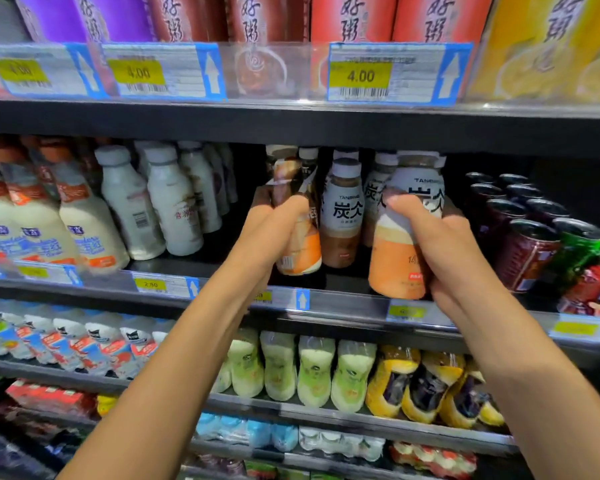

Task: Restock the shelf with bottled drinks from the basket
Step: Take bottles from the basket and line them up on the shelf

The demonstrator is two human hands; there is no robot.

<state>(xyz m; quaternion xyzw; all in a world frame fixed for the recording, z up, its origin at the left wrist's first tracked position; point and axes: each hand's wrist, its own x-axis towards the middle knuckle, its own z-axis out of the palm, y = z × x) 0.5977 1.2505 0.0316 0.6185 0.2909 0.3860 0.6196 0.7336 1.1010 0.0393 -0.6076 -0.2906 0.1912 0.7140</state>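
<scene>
My left hand point(269, 233) grips a bottled drink with an orange and brown label point(300, 251), its base near the middle shelf point(347, 299). My right hand point(440, 244) grips a second bottle with a white top and orange bottom point(400, 268) at the shelf's front edge. Between them stands a brown bottle of the same brand point(342, 216), with more bottles behind it. The basket is out of view.
White milk bottles point(153, 209) fill the shelf to the left, dark cans point(527, 237) to the right. Tall cans stand on the shelf above behind price tags point(361, 76). Lower shelves hold green and yellow bottles point(312, 372).
</scene>
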